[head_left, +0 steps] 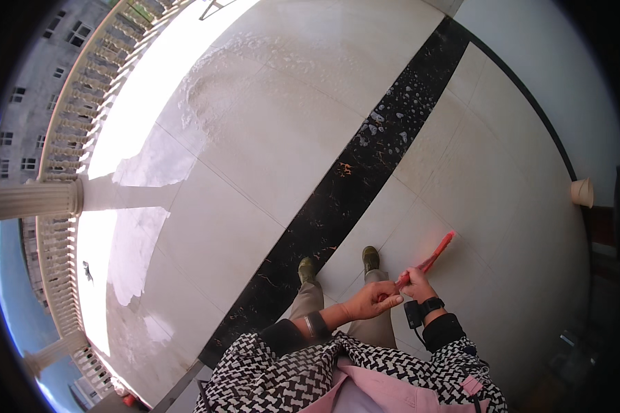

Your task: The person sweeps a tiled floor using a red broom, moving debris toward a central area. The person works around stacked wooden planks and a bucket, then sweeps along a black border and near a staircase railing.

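Both hands are closed together in front of my body around a slim red stick-like thing (439,249). It slants up and to the right from my grip, and its far end glows bright red. My left hand (375,300) grips its lower part with the thumb laid across. Just above and to the right, my right hand (415,281) wraps round it farther up. Its lower end is hidden by my fingers, and its exact kind does not show.
Wet, foamy patches (213,89) spread over the pale tiled floor (241,179). A black stone strip (337,179) with suds crosses it diagonally. A balustrade (65,144) with columns lines the left. By the right wall stands a small beige bucket (582,193). My boots (370,259) are below.
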Demonstrator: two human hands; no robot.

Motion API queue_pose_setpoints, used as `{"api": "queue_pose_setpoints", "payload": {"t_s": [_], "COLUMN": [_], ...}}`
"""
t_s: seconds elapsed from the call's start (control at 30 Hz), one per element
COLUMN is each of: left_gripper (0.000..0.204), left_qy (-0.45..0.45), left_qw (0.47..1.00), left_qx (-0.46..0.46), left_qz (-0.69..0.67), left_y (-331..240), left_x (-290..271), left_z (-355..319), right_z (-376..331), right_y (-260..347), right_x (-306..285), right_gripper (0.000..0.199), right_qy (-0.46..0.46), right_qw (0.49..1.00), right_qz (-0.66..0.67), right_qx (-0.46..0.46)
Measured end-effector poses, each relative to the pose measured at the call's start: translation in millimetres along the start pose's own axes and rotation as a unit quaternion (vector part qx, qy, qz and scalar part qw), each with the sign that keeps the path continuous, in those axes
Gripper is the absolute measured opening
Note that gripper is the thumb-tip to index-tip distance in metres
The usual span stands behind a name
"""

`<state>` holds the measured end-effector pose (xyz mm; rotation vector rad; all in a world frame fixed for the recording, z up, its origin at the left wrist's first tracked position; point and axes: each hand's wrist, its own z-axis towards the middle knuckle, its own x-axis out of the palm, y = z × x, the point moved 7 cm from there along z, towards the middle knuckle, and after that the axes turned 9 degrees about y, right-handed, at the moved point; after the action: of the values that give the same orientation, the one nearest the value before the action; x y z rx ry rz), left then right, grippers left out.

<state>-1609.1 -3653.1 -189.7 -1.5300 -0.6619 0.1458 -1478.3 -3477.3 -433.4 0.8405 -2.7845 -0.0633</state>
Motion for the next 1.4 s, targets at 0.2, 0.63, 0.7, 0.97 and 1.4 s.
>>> {"api": "queue_pose_setpoints", "payload": {"t_s": [0.2,0.63,0.7,0.97,1.4], "left_gripper": [0.036,0.026,0.023,0.016,0.012], "left_qy": [-0.132,0.037,0.123,0.401,0.424], "left_qw": [0.962,0.861,0.871,0.854,0.89], "left_qx": [-0.084,0.04,0.074,0.131,0.007], "left_qz": [0.222,0.506,0.47,0.305,0.166], "left_y": [-114,-165,-172,-115,109], "left_x": [-133,-85,-57,92,224], "left_z": [-114,-106,-81,51,392], "right_z": [7,-71,-100,-151,4], "right_y": [-157,-116,-87,22,269], "right_x": [262,386,332,58,-249], "right_gripper": [0.011,0.018,0.017,0.014,0.005], "right_qy": [0.187,0.363,0.311,0.074,-0.163], "right_qw": [0.977,0.931,0.948,0.925,0.926], "right_qz": [0.054,0.044,0.049,0.225,0.258], "right_qx": [0.087,0.019,-0.053,-0.297,-0.221]}}
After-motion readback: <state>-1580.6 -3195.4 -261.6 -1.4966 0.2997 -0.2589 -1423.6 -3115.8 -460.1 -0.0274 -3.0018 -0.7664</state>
